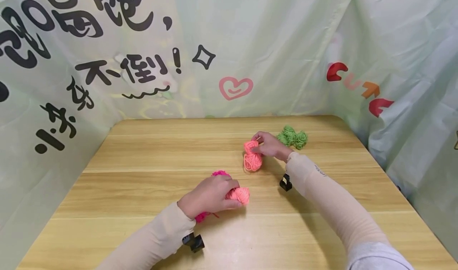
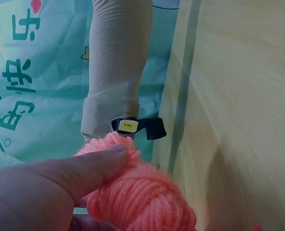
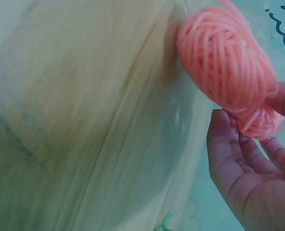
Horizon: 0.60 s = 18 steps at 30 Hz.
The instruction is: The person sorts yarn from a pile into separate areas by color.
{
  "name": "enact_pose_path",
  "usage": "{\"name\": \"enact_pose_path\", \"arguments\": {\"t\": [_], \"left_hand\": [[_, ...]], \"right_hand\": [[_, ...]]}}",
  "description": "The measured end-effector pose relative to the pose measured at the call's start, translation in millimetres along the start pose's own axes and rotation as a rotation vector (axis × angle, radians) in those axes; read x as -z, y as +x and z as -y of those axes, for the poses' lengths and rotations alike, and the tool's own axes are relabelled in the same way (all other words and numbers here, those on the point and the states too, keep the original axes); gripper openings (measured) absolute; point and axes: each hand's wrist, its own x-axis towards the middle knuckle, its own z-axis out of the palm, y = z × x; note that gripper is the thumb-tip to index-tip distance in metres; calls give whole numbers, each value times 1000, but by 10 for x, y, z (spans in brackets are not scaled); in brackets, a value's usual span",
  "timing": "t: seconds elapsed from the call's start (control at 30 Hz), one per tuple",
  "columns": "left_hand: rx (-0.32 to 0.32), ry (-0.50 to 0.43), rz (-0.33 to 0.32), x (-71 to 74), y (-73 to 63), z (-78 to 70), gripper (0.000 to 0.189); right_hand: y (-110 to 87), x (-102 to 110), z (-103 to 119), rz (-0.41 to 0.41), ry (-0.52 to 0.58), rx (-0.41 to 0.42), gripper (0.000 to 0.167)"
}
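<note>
My left hand grips a coral-pink bundle of yarn, its thumb lying across the strands in the left wrist view. Hot-pink yarn shows below and behind that hand, mostly hidden by it. Farther back, my right hand pinches a second coral-pink bundle of yarn around its narrow middle. In the right wrist view, the wound lobe of this bundle points away from the fingers, and a loose strand leaves its top. Whether it touches the table is unclear.
Green yarn bundles lie at the back right of the wooden table, just beyond the right hand. A printed cloth hangs behind the table and along its sides. Black devices are strapped to both wrists.
</note>
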Motion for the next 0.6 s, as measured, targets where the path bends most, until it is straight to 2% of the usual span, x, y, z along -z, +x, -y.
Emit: {"name": "enact_pose_path", "arguments": {"t": [0.37,0.6], "left_hand": [[-11,-4,0,21,12,14,36],[-12,-19,-11,25,3,18,34]], "right_hand": [[46,52,-20,-70,23,-77,36],[63,71,-28,-94,22,-73,37]]}}
